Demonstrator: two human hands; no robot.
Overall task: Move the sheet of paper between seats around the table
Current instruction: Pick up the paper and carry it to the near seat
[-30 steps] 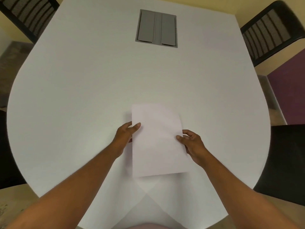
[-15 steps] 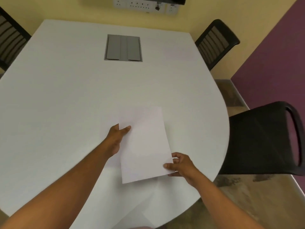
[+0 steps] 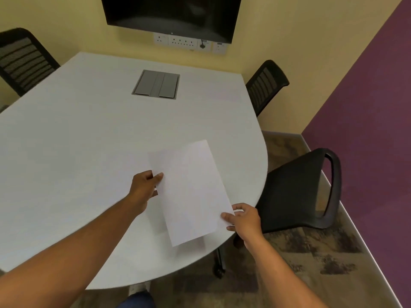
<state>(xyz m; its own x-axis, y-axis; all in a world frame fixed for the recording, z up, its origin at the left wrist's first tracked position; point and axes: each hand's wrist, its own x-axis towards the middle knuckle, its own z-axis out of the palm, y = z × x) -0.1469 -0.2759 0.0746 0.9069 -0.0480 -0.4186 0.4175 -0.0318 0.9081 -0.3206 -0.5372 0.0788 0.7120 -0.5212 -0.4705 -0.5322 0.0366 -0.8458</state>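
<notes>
White paper (image 3: 191, 192), held over the worktop (image 3: 77, 163) near its right edge, just beside the black chair (image 3: 298, 190). Carried rightward since a second ago: then squarely in front of the body at the worktop's near end, now over by the curved right side, with the near corner close to the rim. Turned too, long edge now slanting away to the left. Lifted a little clear of the surface, judging by the shadow under the lower edge.

Left grip (image 3: 145, 185) pinching the left edge about halfway up, thumb on top, fingers beneath. Right grip (image 3: 243, 217) pinching the right edge near the lower corner, slid down the edge from its higher hold a second ago. Neither grip released.

Viewpoint swung right as well: screen (image 3: 171, 14), wall sockets (image 3: 189, 42) and far right chair (image 3: 266, 85) brought into sight. Grey hatch (image 3: 156, 84) left well behind the paper.

Judged as mid-transfer toward the seat at the black chair; setting down and letting go not yet done.
</notes>
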